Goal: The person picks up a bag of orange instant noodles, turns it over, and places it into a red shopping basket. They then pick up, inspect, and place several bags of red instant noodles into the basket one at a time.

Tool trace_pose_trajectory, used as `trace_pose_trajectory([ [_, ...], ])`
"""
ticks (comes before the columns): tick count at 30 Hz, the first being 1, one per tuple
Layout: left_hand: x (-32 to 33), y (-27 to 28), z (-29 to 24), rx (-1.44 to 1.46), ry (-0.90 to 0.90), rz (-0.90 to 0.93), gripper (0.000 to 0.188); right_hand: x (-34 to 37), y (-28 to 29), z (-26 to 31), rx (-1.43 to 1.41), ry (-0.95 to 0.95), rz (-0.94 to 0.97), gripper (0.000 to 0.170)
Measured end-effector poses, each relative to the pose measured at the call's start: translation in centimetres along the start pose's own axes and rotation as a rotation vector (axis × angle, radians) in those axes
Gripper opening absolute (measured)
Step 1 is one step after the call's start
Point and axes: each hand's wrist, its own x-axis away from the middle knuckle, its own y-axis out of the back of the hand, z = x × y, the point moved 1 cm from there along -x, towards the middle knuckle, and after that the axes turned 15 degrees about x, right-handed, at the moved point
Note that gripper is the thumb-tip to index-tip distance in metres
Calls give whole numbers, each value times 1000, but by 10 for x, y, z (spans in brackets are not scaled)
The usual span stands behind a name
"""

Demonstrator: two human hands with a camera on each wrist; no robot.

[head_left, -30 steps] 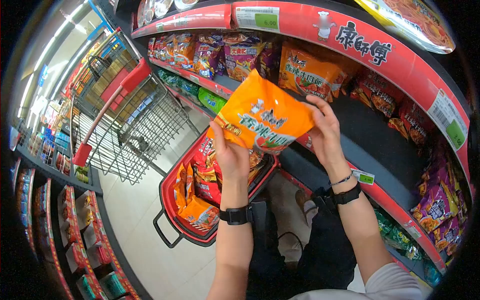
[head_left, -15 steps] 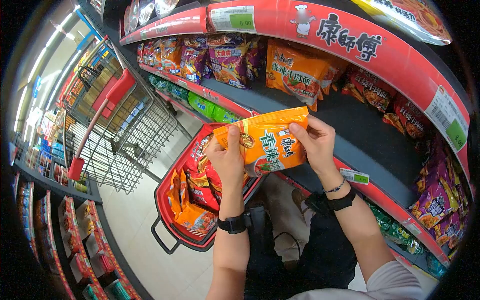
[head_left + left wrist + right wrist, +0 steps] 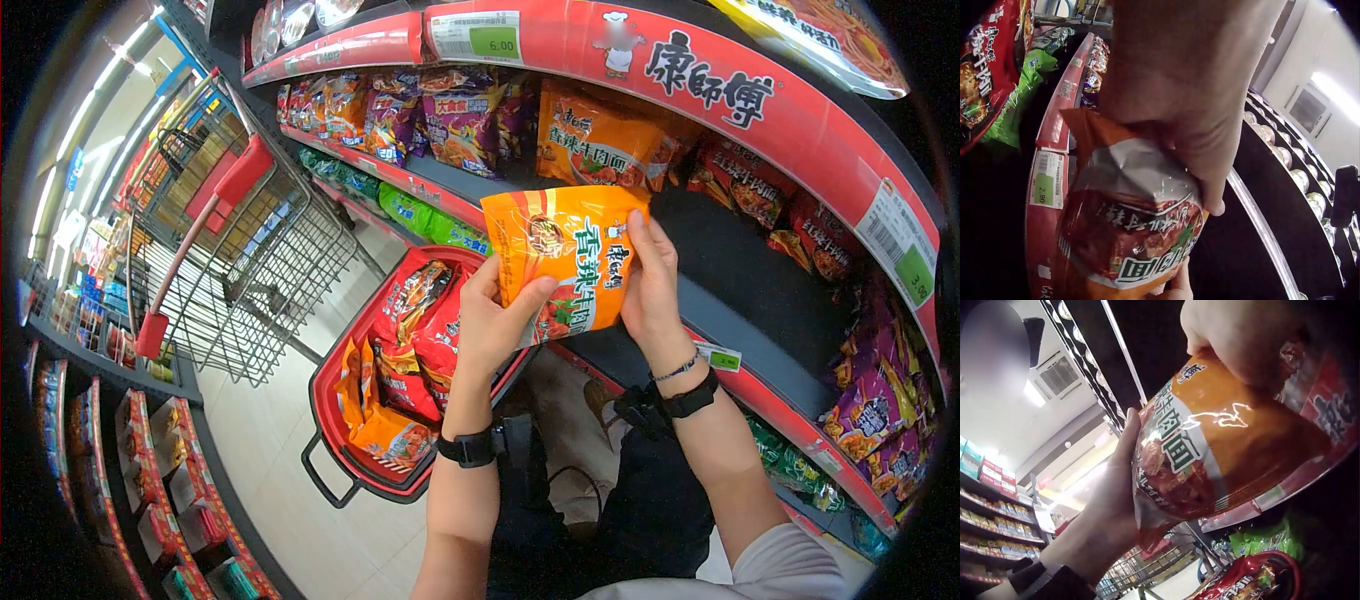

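Note:
An orange packet of instant noodles (image 3: 575, 255) is held up between both hands, its printed front turned upward. My left hand (image 3: 497, 318) grips the packet's left side, thumb across the front. On the other side my right hand (image 3: 652, 290) holds the right edge, thumb at the front and the remaining fingers hidden behind. In the left wrist view the packet (image 3: 1129, 212) hangs below the left hand (image 3: 1179, 106). Below the hands, a red basket (image 3: 322, 395) on the floor contains red noodle packets (image 3: 405, 385) and orange packets (image 3: 392, 435).
Shelves with a red edge strip (image 3: 690, 60) curve along the right, bearing orange packets (image 3: 590, 140), purple packets (image 3: 460, 120) and red packets (image 3: 740, 180). Green packets (image 3: 425, 215) lie lower. A wire shopping cart (image 3: 240, 280) stands at the left, beyond the basket.
The packet came down from a tilted position, then turned to face up more squarely and shifted slightly right. The left thumb moved from its top edge onto the front.

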Motion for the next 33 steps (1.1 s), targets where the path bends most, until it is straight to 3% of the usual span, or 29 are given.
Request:
trace_pose_trajectory([
  [3,0,3,2,-107,-11,-58,31,-1,2,-3,91,-23,23,32],
  [5,-5,9,8,15,-197,-326,28,-1,1,-3,193,-16,38,36],
  [6,-9,11,7,163,-215,-396,41,-1,-1,-2,314,42,84,39],
  [7,-10,12,4,162,-214,-395,41,-1,-3,-1,436,99,130,43],
  [9,-9,14,-3,532,-233,-471,51,1,-6,-3,429,46,142,51],
  [12,-15,17,8,666,-235,-431,52,6,-10,-15,364,-203,291,63],
  [16,-17,-4,22,697,-150,-289,61,9,-22,-18,307,-184,342,60],
  [21,-30,-20,34,666,-181,-187,61,1,-20,-14,273,24,177,48],
  [23,-32,-24,48,612,-182,-348,62,-5,-15,-10,313,142,51,44],
  [24,-33,-28,52,493,-163,-511,61,-11,-13,-8,375,234,-7,42],
  [25,-32,-32,54,412,-206,-527,59,-16,-10,-5,434,326,-64,41],
  [27,-34,-34,59,-43,-266,-446,55,-28,-1,-3,609,380,-207,40],
  [29,-37,-36,64,-464,-366,-321,48,-37,9,-3,701,371,-208,40],
  [31,-42,-38,70,-559,-427,-217,51,-44,16,-8,792,360,-210,41],
  [33,-45,-40,74,-631,-404,-198,51,-49,20,-13,835,197,-165,45],
])
